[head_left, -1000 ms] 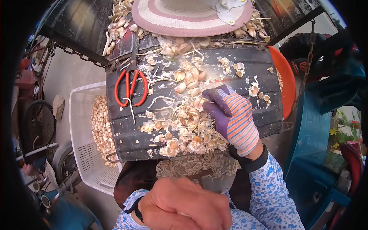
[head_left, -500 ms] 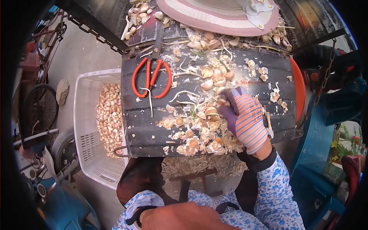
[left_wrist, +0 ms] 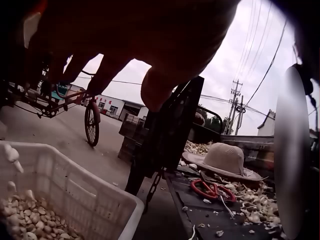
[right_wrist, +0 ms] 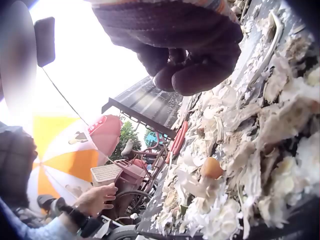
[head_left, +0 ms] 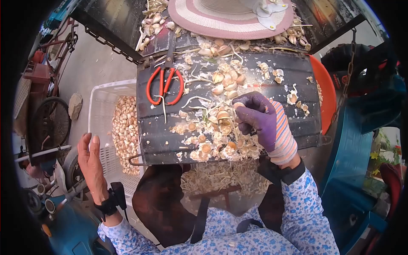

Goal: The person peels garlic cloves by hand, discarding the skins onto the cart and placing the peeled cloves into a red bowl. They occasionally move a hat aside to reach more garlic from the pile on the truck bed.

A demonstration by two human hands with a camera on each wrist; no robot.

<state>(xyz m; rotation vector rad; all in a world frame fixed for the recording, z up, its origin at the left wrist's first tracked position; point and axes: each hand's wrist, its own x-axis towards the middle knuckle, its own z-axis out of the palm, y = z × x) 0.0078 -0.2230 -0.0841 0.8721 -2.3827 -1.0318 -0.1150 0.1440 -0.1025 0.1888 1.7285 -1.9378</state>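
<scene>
My bare left hand is over the near left side of the white plastic basket, fingers straight and apart, holding nothing. Pale garlic cloves show in mid-air above the basket's pile in the left wrist view. A purple-palmed, striped glove covers my right hand, which pinches a garlic clove between thumb and fingertips, above the dark ribbed board. Beneath and left of that hand lies a heap of garlic skins and root ends. Whole cloves are grouped just beyond it.
Red-handled shears lie at the board's left, blade pointing away. A pink and white sun hat rests on garlic at the back. An orange basin stands beyond the right edge. Chains hang at both sides.
My left hand has gone from in front of my lap out to the basket at the left, and its fingers have spread. The right hand has lifted from the heap with a clove.
</scene>
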